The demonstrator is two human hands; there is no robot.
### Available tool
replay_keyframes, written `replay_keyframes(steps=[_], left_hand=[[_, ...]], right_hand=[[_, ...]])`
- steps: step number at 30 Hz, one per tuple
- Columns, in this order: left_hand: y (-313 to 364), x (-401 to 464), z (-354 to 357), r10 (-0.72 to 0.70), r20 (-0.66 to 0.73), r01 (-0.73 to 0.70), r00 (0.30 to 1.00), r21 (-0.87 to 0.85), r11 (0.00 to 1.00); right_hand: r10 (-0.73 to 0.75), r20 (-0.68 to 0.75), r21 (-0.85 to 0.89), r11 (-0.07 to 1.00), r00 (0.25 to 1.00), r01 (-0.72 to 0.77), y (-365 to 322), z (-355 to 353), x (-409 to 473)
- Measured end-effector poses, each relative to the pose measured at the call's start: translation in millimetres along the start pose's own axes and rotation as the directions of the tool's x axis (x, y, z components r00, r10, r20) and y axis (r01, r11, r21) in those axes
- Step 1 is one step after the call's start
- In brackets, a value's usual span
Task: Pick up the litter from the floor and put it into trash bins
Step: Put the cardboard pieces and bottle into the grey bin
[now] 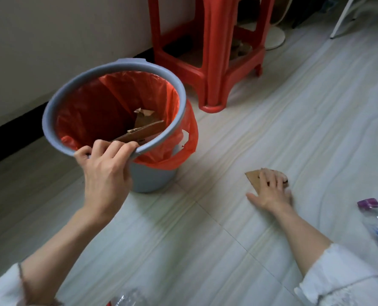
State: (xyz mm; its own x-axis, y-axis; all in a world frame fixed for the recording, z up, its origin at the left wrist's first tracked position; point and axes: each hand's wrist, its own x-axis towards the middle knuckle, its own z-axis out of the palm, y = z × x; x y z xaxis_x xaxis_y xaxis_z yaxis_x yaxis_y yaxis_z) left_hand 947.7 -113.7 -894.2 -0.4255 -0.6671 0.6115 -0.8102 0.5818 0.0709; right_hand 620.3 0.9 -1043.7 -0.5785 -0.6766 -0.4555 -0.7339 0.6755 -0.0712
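Your left hand [105,167] grips the near rim of the grey bin [115,107], tilting it toward you; cardboard scraps [142,129] already lie inside its red liner [157,93]. Your right hand [272,186] rests flat, fingers spread, on a cardboard piece [253,176] on the pale tiled floor [294,118]. Next, pinch up that piece and drop it in. A plastic bottle [375,215] waits at your right. A red stool [212,51] stands by the wall.

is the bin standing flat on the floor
No, the grey trash bin is tilted toward the camera, with the left hand gripping its near rim.
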Motion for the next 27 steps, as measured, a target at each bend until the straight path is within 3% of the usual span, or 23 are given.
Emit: replay_keyframes(steps=[5, 9, 12, 16, 20, 23, 25, 27], left_hand=[[-2.1, 0.0, 3.6, -0.012, -0.016, 0.012, 1.000, 0.017, 1.000], [-1.4, 0.8, 4.6, -0.014, -0.022, 0.014, 1.000, 0.022, 1.000], [-0.2, -0.3, 3.1, -0.012, -0.019, 0.013, 1.000, 0.015, 1.000], [4.4, -8.1, -2.6, 0.016, -0.030, -0.016, 0.999, 0.017, 1.000], [4.1, -24.3, -8.7, 0.127, -0.010, -0.127, 0.992, 0.031, 0.991], [-0.9, -39.3, -16.0, 0.188, 0.012, -0.188, 0.982, 0.003, 0.982], [-5.1, -47.4, -21.7, 0.204, 0.015, -0.203, 0.979, -0.032, 0.979], [-3.4, -53.5, -19.6, 0.212, 0.027, -0.210, 0.977, -0.064, 0.976]], right_hand=[[-0.127, -0.166, 0.052, 0.989, 0.978, 0.138, -20.7, 30.9, -20.0], [-0.317, -0.148, -0.062, 0.948, 0.937, 0.311, -42.4, 44.8, -41.6], [-0.378, -0.136, -0.156, 0.921, 0.916, 0.357, -47.7, 39.1, -48.1], [-0.140, -0.359, 0.294, 0.922, 0.923, 0.254, -58.3, -4.5, -56.6], [0.008, -0.601, 0.542, 0.739, 0.799, 0.400, -88.0, -61.6, -87.6], [0.131, -0.761, 0.582, 0.571, 0.636, 0.579, -115.4, -109.3, -125.2], [0.108, -0.848, 0.507, 0.451, 0.519, 0.735, -133.9, -135.6, -152.8], [-0.065, -0.882, 0.407, 0.391, 0.466, 0.825, -149.9, -149.7, -168.5]])
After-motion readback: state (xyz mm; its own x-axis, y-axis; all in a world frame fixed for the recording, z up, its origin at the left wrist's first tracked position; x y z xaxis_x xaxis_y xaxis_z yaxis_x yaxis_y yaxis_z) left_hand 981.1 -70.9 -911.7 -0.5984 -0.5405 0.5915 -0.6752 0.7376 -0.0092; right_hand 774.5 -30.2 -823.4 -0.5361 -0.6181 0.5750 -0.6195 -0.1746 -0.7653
